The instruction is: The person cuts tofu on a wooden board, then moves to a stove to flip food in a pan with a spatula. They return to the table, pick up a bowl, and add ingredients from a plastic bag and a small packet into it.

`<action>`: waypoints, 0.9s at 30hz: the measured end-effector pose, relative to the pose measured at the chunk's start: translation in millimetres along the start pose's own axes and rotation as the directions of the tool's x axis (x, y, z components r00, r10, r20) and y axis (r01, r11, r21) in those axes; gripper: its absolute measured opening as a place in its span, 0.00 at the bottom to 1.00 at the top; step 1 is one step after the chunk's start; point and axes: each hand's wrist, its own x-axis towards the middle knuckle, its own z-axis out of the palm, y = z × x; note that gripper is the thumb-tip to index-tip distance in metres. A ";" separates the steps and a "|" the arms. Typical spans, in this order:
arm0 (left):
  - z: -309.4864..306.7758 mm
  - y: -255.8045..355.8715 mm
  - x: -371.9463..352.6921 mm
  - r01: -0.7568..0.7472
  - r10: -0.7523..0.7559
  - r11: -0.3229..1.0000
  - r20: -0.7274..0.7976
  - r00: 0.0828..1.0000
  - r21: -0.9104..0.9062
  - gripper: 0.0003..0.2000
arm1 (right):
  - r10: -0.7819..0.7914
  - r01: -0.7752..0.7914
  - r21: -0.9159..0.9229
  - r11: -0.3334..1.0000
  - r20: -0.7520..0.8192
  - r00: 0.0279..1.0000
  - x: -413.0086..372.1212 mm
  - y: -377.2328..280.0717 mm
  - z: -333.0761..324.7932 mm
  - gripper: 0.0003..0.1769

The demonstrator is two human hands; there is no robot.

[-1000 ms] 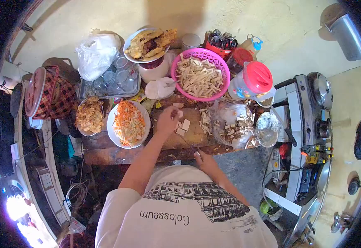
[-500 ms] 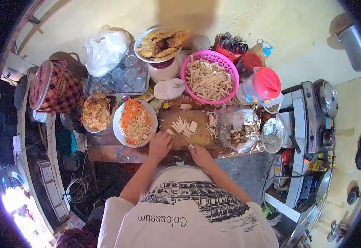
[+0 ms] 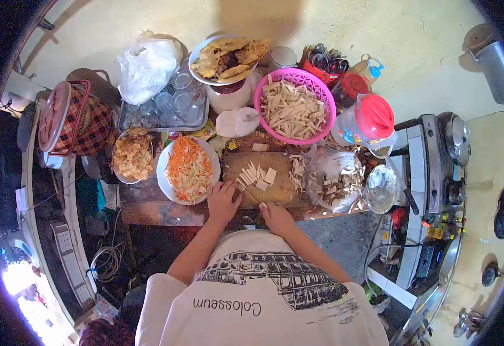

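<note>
My right hand (image 3: 276, 218) grips a knife (image 3: 253, 196), its thin blade angled toward the left over the wooden cutting board (image 3: 280, 193). My left hand (image 3: 224, 202) is closed at the board's left edge, its fingertips against a pale food piece (image 3: 241, 183) by the knife tip; the fingers partly hide it. Just beyond the blade lie several pale cut strips (image 3: 253, 172) and flat pale slices (image 3: 269, 175). A white plate (image 3: 160, 173) of shredded carrot and cabbage stands beside my left hand.
A pink basket (image 3: 256, 109) holds many pale strips. A plastic bag (image 3: 318, 193) with brownish scraps and a metal bowl (image 3: 380, 189) lie at the right. Behind are a tray (image 3: 165, 124) of glasses, a plate of fried food (image 3: 223, 57) and a red-lidded jug (image 3: 373, 118). A stove (image 3: 433, 155) stands far right.
The knife and right hand have shifted slightly left, blade tip now close to the left fingers. My left hand has moved slightly, its fingers nearer the strips. The view has tilted a little.
</note>
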 end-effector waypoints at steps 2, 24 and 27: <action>0.7 -1.3 0.1 -0.002 0.002 1.000 -0.003 1.000 -0.010 0.18 | 0.006 -0.006 -0.023 1.000 0.025 1.000 2.7 -0.4 -0.5 0.27; 36.9 21.5 73.3 -0.324 0.401 0.905 0.303 0.864 -0.274 0.29 | 0.012 -0.023 -0.154 0.988 -0.076 0.997 8.5 -6.5 24.2 0.23; 38.6 18.9 72.0 -0.342 0.409 0.908 0.333 0.850 -0.242 0.30 | -0.025 0.006 -0.170 0.985 -0.112 0.993 6.6 -7.2 25.1 0.22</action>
